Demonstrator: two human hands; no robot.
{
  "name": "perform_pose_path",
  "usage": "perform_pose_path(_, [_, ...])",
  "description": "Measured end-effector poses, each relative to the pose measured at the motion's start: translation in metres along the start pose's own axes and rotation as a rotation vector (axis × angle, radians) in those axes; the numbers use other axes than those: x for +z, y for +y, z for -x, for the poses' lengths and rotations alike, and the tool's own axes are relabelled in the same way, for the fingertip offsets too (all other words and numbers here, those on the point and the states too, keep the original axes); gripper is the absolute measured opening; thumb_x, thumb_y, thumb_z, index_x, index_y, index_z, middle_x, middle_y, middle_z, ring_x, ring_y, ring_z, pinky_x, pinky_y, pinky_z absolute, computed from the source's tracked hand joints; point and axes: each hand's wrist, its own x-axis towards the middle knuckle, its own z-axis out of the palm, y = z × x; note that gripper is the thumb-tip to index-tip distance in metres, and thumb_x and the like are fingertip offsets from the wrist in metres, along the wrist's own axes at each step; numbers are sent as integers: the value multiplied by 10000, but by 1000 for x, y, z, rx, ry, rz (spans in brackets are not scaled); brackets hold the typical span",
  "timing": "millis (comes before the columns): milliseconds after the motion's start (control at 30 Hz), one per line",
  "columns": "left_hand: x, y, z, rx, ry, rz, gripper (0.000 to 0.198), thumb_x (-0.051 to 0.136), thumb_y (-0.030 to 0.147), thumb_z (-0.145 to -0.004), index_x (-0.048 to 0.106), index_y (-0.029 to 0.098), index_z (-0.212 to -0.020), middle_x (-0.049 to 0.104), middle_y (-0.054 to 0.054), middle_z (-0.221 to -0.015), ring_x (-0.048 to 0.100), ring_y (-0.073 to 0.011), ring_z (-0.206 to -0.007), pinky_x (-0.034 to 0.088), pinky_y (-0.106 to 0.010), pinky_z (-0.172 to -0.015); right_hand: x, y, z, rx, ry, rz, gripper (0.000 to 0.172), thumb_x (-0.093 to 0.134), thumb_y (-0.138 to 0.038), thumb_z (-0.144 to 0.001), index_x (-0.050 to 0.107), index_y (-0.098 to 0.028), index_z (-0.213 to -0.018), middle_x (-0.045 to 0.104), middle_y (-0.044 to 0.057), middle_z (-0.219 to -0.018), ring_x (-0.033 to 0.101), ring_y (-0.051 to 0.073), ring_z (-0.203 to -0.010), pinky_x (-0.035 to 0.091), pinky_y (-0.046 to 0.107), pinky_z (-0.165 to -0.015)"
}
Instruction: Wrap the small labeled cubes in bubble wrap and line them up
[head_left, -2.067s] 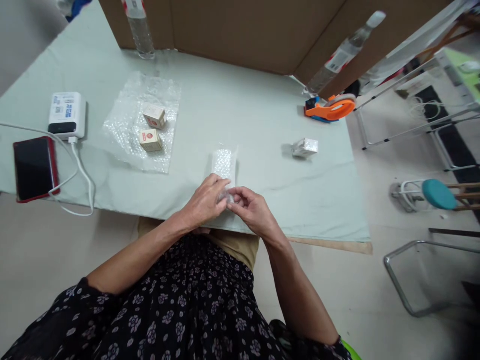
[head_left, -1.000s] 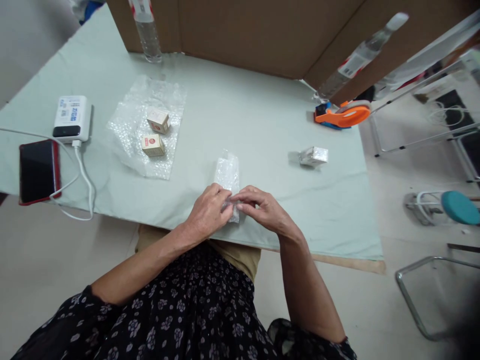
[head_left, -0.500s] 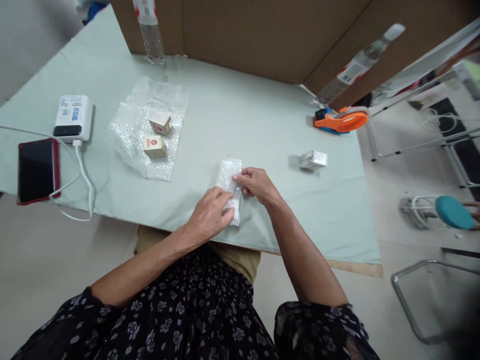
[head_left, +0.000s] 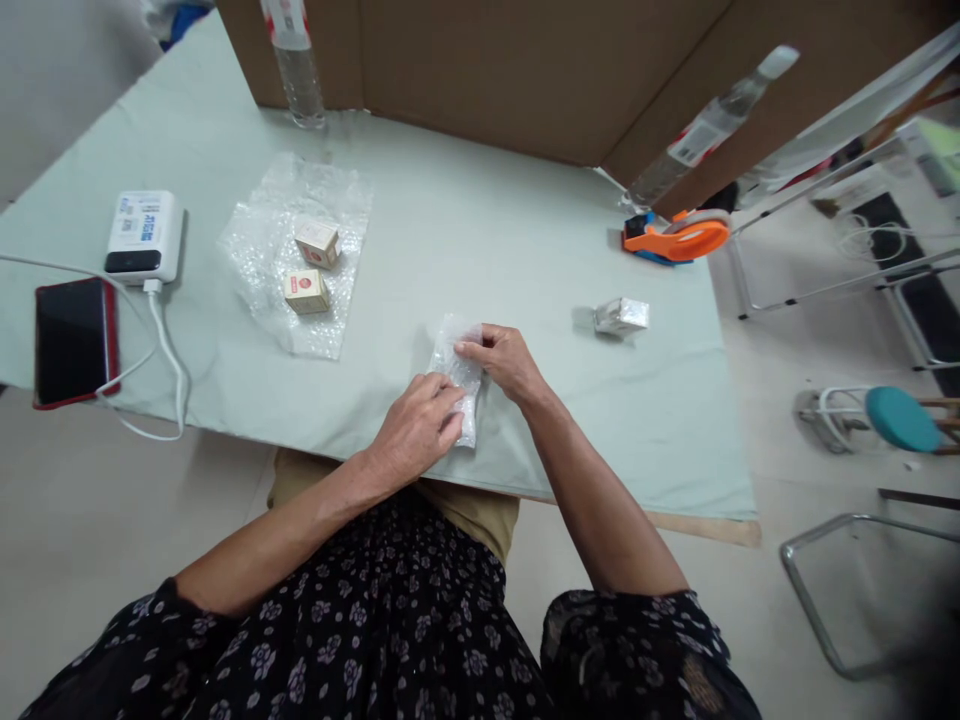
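Observation:
A narrow folded piece of bubble wrap (head_left: 466,432) lies on the table near its front edge, between both hands. My left hand (head_left: 421,420) is closed over its lower left part, thumb and fingers pressing on it. Higher up, my right hand (head_left: 504,360) pinches its right edge, thumb on top and the other fingers tucked at the side. Whether anything is inside the folded wrap cannot be made out. Two small cream boxes, a rear box (head_left: 318,244) and a front box (head_left: 306,291), rest on a bubble wrap sheet (head_left: 259,240) to the left. A small wrapped box (head_left: 622,316) sits at right.
An orange tape dispenser (head_left: 679,238) stands at the back right, by a water bottle (head_left: 701,135). Another bottle (head_left: 300,75) is before the cardboard panel (head_left: 480,80). A power bank (head_left: 145,235) and a phone (head_left: 75,340) with a white cable lie at left.
My right hand has shifted slightly up and left along the bubble wrap, its thumb further over the top. My left hand stays nearly where it was. The whole view has drifted slightly.

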Motion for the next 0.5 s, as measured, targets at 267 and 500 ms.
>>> perform_pose_path(267, [7, -4, 4, -102, 148, 109, 280, 624, 184, -827, 578, 193, -1103, 543, -81, -1100, 575, -226, -1052, 530, -378, -937, 2, -10, 50, -222, 62, 32, 266, 710, -413, -793, 606, -196, -681, 538, -32, -643, 479, 119, -634, 419, 251, -616])
perform_pose_path(500, [7, -19, -2, -96, 169, 183, 649, 689, 224, -756, 425, 166, -1346, 531, -146, -1310, 502, -292, -1231, 433, -471, -1069, 1, -4, 75, -430, 8, 236, 100, 672, -334, -857, 709, -243, -872, 754, 22, -941, 691, 208, -888, 527, 332, -839])
